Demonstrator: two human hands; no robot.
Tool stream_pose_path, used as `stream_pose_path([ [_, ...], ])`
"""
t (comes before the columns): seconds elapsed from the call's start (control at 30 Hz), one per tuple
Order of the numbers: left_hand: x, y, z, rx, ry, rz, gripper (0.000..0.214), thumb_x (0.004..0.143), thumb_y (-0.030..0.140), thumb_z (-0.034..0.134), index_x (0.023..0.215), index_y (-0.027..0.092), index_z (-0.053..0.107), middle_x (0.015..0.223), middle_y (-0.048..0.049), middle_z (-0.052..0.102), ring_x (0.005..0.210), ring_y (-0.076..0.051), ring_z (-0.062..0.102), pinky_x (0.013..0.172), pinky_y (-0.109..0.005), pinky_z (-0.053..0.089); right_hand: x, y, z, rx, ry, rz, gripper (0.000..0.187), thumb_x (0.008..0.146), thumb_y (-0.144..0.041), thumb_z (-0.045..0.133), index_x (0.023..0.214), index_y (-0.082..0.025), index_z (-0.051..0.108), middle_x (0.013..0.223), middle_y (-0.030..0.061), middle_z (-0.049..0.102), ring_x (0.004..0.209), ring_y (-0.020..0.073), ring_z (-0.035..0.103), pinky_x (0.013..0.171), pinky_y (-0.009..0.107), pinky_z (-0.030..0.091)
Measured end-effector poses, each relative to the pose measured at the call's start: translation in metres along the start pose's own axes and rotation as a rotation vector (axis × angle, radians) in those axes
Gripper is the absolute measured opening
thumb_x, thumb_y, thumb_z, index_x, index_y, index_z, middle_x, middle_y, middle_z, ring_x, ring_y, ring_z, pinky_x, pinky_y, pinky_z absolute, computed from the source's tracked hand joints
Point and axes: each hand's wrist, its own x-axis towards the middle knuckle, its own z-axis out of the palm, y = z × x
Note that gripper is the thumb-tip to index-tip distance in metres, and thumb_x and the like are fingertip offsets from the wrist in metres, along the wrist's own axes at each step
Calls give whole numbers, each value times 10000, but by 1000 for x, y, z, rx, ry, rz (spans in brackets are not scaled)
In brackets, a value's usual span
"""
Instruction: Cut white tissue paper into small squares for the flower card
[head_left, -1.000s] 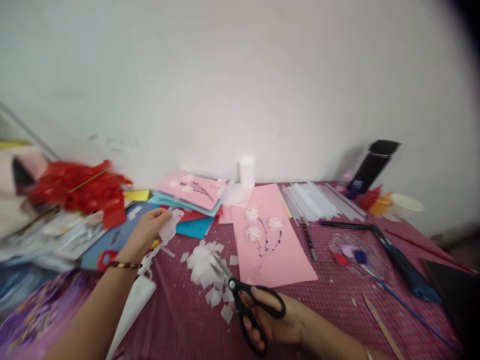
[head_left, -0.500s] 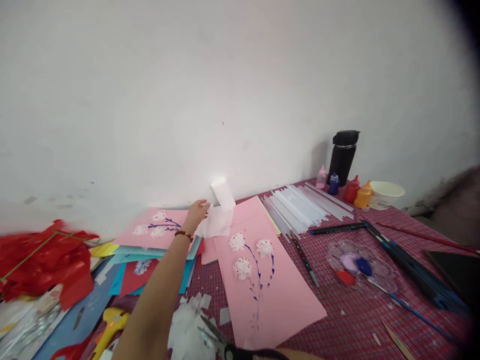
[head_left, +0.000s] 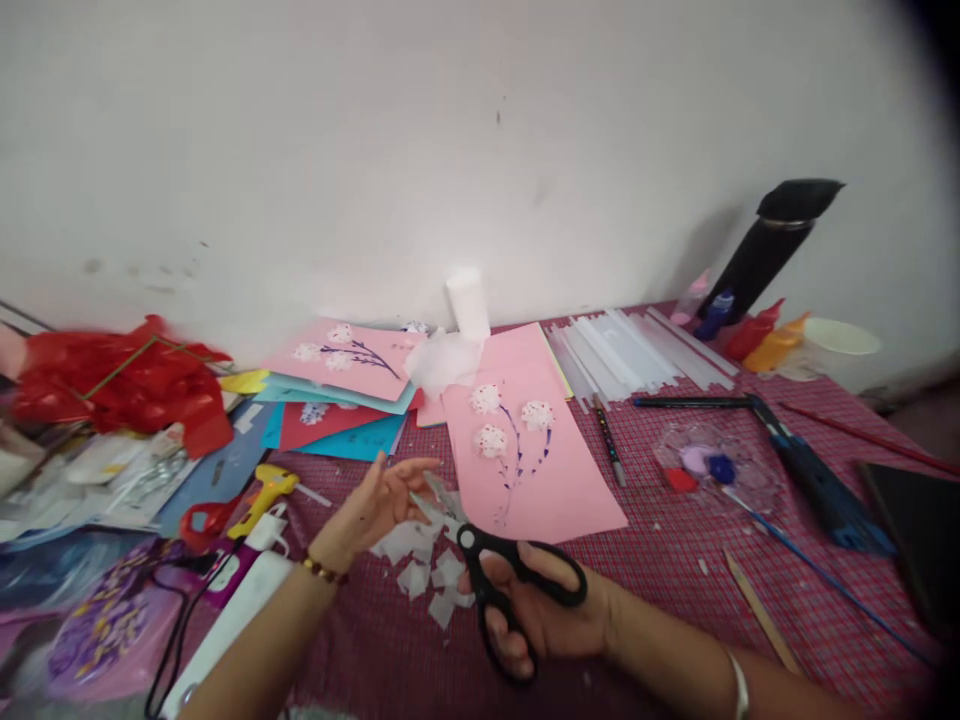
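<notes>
My right hand (head_left: 544, 615) grips black-handled scissors (head_left: 502, 575) low in the middle, with the blades pointing up-left over a heap of white paper scraps (head_left: 427, 555). My left hand (head_left: 379, 500) hovers just left of the scissor tips with its fingers spread and nothing in it. A pink sheet with white paper flowers and purple stems (head_left: 525, 450) lies just beyond my hands. At the wall behind it stands a white tissue roll (head_left: 466, 300) with its loose end (head_left: 442, 360) trailing onto the papers.
Coloured sheets (head_left: 337, 400) are stacked at the left, beside red crumpled paper (head_left: 120, 380) and a yellow glue gun (head_left: 262, 495). White strips (head_left: 630, 360), pens, a paint palette (head_left: 709, 470), small bottles, a black flask (head_left: 772, 250) and a white bowl (head_left: 840, 345) fill the right.
My left hand has drawn back from the tissue roll at the wall to the scraps beside the scissors. The view has tilted down, so my right hand with the scissors shows again.
</notes>
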Motion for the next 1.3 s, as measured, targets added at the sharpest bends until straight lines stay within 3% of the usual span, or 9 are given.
stream_pose_path([
  [0.1,-24,-2,14,329,362,232,702,883,681,229,1071,163,663,864,-123,704,710,-227,645,662,-363,507,-1,-2,8,-337,85,-59,738,753,-783,487,1160,-177,589,798,8,560,605,123,508,565,259,412],
  [0.23,-64,0,20,644,777,458,276,811,470,576,832,210,665,782,-44,677,758,-218,596,726,-333,470,-8,-5,29,-1092,424,-164,559,890,-617,408,1196,-177,566,818,44,582,632,155,539,607,293,440],
  [0.4,-107,-30,27,963,701,555,109,787,297,590,727,222,642,738,-5,659,734,-197,596,730,-304,429,-25,12,55,-1599,743,-308,507,815,-224,599,1314,-212,513,1144,117,587,1022,249,564,870,349,418],
  [0.53,-115,-38,16,1113,610,558,185,859,320,497,762,221,619,750,-9,669,717,-190,618,679,-285,446,-44,36,69,-2084,1005,-353,560,755,-95,571,1303,-206,543,1159,113,608,1058,246,578,919,353,418],
  [0.77,-101,-51,-18,1225,169,357,294,829,379,546,1057,206,612,961,-63,706,752,-221,656,739,-346,506,-84,84,66,-2040,1387,-354,510,778,-98,552,1277,-202,560,1118,91,638,1001,222,603,888,321,442],
  [0.87,-92,-61,-11,1301,14,335,542,788,289,580,1315,216,479,1306,-121,569,960,-246,642,869,-387,485,-104,102,56,-1973,1530,-327,507,794,-117,535,1293,-204,542,1121,88,636,1001,220,605,887,322,447],
  [0.97,-84,-67,7,1367,-76,359,537,717,150,556,1249,221,542,1325,-109,544,1103,-259,585,914,-378,457,-125,114,46,-1952,1587,-267,517,785,-136,543,1297,-209,540,1115,86,645,1018,230,607,902,344,448],
  [1.13,-68,-47,14,1397,18,294,213,655,40,431,658,210,560,663,-8,596,649,-182,595,635,-285,463,-157,114,28,-1992,1560,-223,526,785,-153,536,1310,-181,525,1200,116,621,1108,250,586,964,386,440],
  [1.3,-61,-28,4,1382,363,316,228,762,124,446,903,207,604,927,-89,639,873,-268,603,793,-404,457,-175,92,10,-2081,1496,-240,512,778,-181,545,1289,-200,554,1267,132,596,1151,293,581,947,437,469],
])
